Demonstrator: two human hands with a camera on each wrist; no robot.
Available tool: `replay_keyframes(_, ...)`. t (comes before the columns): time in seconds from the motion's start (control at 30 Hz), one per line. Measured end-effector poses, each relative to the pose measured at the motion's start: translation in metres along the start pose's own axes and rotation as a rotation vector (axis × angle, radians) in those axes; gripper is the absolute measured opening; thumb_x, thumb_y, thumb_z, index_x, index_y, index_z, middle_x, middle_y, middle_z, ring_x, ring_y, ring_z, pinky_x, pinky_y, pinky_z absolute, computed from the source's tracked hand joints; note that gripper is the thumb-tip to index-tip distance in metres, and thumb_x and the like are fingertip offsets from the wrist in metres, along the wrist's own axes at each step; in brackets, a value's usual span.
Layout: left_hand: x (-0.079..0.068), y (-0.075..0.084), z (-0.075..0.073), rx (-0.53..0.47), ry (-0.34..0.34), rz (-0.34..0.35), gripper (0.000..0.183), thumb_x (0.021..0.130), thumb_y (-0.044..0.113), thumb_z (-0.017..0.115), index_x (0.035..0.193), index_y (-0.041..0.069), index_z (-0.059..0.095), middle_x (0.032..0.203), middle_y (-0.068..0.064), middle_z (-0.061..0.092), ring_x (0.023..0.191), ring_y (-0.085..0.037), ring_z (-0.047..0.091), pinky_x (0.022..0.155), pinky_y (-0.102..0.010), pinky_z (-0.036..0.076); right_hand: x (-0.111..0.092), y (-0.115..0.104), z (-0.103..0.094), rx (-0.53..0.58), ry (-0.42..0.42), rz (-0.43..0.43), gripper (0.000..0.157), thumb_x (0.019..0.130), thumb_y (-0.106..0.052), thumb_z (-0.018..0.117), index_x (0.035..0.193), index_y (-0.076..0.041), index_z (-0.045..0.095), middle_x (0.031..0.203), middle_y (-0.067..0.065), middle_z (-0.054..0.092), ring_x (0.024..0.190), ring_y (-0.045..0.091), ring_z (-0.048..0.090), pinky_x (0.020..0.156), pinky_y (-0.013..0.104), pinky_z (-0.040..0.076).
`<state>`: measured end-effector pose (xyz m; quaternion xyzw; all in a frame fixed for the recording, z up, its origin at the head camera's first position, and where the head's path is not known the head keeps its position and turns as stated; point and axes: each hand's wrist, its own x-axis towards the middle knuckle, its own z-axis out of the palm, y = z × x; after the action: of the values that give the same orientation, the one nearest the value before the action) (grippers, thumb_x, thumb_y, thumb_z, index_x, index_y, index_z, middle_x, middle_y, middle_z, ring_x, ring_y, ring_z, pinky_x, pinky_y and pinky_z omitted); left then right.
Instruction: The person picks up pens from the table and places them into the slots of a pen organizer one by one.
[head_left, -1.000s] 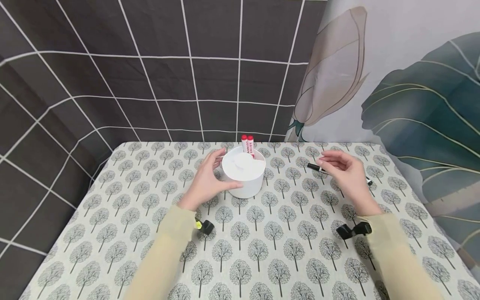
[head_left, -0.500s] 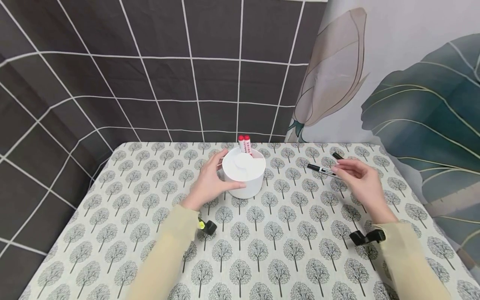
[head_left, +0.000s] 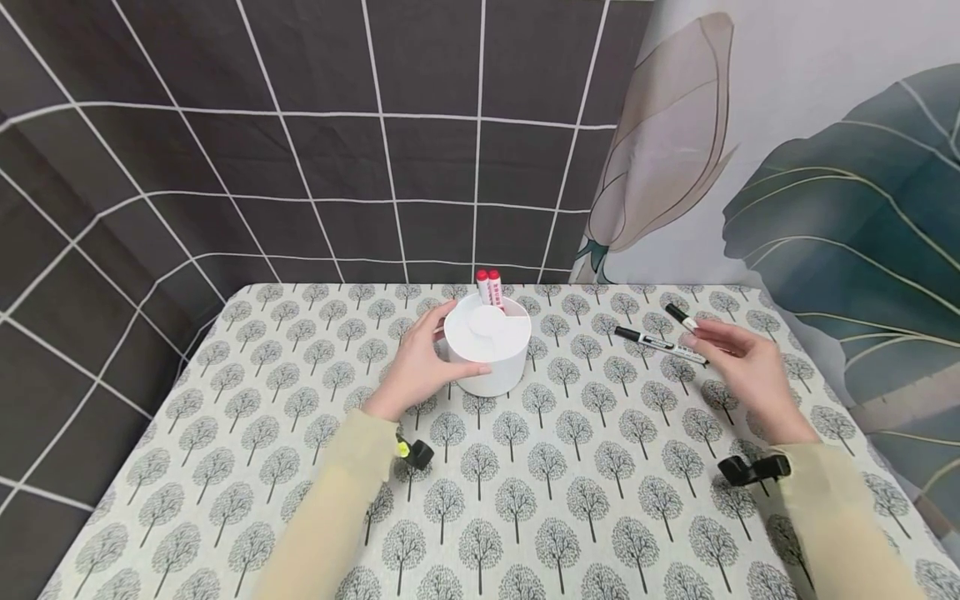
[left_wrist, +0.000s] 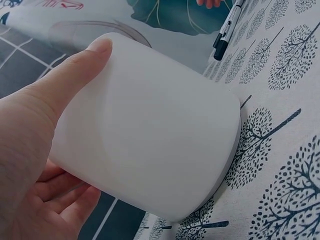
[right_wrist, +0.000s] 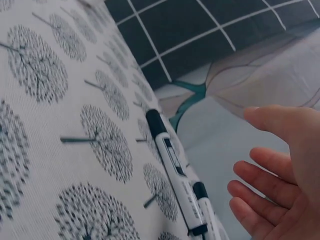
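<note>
My left hand grips a white round pen holder, thumb along its front wall and fingers round the far left side. In the left wrist view the holder's smooth wall rests on the cloth. Two red-capped markers stand in its rear compartment. My right hand hovers at the right, its fingers relaxed and holding nothing in the right wrist view. Close by lie two black-capped markers: one in front, the other behind and partly hidden by the hand in the head view.
A tablecloth printed with trees covers the table. Behind stands a dark curtain with white grid lines. A floral curtain hangs at the back right. Each wrist carries a black camera mount.
My right hand has moved right and back toward me, uncovering the black-capped markers. The red-capped markers have shifted slightly left with the holder's insides; my left hand has stayed on the holder.
</note>
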<state>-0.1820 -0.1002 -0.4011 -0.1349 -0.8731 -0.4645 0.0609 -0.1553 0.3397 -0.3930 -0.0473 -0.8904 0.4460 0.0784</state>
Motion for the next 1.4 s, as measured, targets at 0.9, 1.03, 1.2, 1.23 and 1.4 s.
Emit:
replay_keyframes(0.9,-0.002,0.002,-0.001,0.001,-0.002,0.000,0.108,0.051,0.064,0.081,0.142,0.029,0.036,0.130,0.007,0.047,0.112,-0.010,0.049,0.094,-0.034,0.041,0.019,0.030,0.006,-0.260,-0.099,-0.113,0.044,0.085,-0.031,0.071,0.119,-0.005,0.063,0.109,0.017,0.063,0.087,0.020,0.056,0.062,0.018,0.045)
replay_keyframes(1.03,-0.001,0.002,-0.001,-0.001,-0.003,0.007,0.109,0.051,0.064,0.081,0.143,0.026,0.036,0.128,0.007,0.048,0.111,-0.010,0.049,0.093,-0.035,0.042,0.019,0.031,0.008,-0.313,-0.097,-0.148,0.033,0.086,-0.021,0.069,0.115,-0.005,0.066,0.102,0.017,0.062,0.082,0.024,0.054,0.060,0.030,0.043)
replay_keyframes(1.2,-0.001,0.001,-0.001,0.000,-0.004,0.002,0.110,0.051,0.065,0.080,0.143,0.024,0.036,0.129,0.007,0.048,0.111,-0.011,0.049,0.093,-0.036,0.042,0.020,0.030,0.008,-0.327,-0.088,-0.172,0.028,0.086,-0.016,0.069,0.111,-0.005,0.068,0.100,0.018,0.064,0.081,0.026,0.056,0.061,0.033,0.043)
replay_keyframes(1.23,-0.001,0.001,-0.001,-0.002,-0.004,0.003,0.110,0.051,0.065,0.080,0.143,0.023,0.036,0.129,0.007,0.048,0.111,-0.011,0.050,0.093,-0.036,0.042,0.020,0.030,0.008,-0.326,-0.086,-0.179,0.027,0.085,-0.016,0.070,0.111,-0.005,0.068,0.100,0.019,0.064,0.080,0.027,0.057,0.061,0.033,0.044)
replay_keyframes(1.4,-0.001,0.000,-0.001,-0.015,-0.003,0.014,0.109,0.051,0.063,0.081,0.143,0.023,0.037,0.128,0.007,0.048,0.111,-0.011,0.050,0.093,-0.033,0.042,0.021,0.029,0.009,-0.336,-0.086,-0.184,0.028,0.085,-0.020,0.071,0.109,-0.007,0.069,0.101,0.018,0.065,0.081,0.028,0.059,0.062,0.033,0.045)
